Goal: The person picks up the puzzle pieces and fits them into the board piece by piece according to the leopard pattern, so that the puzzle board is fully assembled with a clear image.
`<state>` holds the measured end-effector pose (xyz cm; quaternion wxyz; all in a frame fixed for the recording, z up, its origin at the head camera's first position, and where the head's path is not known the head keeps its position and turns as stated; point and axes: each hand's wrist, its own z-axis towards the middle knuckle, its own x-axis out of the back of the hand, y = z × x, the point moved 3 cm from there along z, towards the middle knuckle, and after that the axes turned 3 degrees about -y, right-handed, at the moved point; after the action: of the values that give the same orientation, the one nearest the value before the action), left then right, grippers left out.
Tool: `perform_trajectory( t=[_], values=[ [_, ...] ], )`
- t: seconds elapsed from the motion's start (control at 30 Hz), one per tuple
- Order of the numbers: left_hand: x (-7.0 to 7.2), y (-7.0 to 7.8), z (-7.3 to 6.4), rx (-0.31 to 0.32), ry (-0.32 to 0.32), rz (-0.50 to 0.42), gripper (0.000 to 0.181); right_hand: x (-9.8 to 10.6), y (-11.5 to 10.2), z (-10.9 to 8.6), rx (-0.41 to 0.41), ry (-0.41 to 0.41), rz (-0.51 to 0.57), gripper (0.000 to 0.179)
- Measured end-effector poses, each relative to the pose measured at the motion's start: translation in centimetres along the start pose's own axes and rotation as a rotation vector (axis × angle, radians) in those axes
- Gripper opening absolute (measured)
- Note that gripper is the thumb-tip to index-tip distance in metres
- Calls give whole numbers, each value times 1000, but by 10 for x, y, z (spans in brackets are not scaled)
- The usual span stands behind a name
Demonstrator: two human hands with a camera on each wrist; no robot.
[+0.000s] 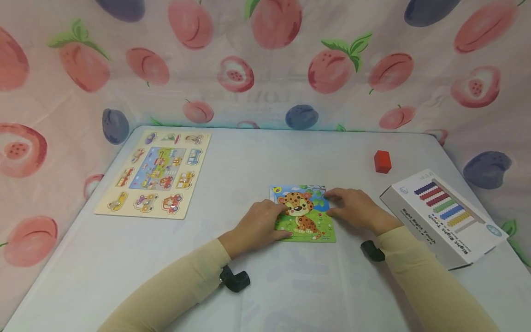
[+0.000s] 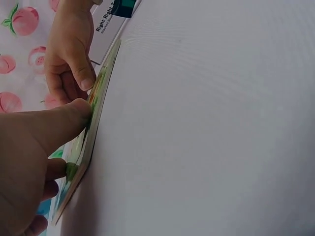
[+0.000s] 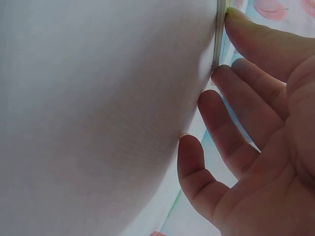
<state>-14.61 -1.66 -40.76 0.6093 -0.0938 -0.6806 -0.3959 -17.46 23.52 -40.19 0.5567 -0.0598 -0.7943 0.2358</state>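
Observation:
A square picture board (image 1: 309, 225) with a cartoon leopard on green grass lies on the white table, mid-front. My left hand (image 1: 259, 226) rests on its left part, thumb and forefinger set apart on the picture; the left wrist view shows both tips touching the board's face (image 2: 93, 125). At the right side, my right hand (image 1: 358, 210) has fingertips right at the edge. In the right wrist view its thumb (image 3: 261, 42) touches the board's edge (image 3: 219, 29), and the other fingers spread, loosely bent, beside it.
A wooden vehicle puzzle (image 1: 190, 193) lies at the back left. A white box (image 1: 445, 221) printed "Right Right Touch" stands by my right forearm, with a red block (image 1: 382, 162) behind it. A fruit-patterned cloth (image 1: 265, 64) hangs behind the table.

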Motion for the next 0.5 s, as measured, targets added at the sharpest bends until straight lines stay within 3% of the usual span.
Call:
perform_trajectory(
  t=[0.27,0.5],
  values=[
    [1,-1,-2,-5,-14,4,60,1,0,-1,11,6,0,51],
    [5,-2,-4,-25,-37,-41,49,1,-1,-1,-6,-3,5,52]
  ],
)
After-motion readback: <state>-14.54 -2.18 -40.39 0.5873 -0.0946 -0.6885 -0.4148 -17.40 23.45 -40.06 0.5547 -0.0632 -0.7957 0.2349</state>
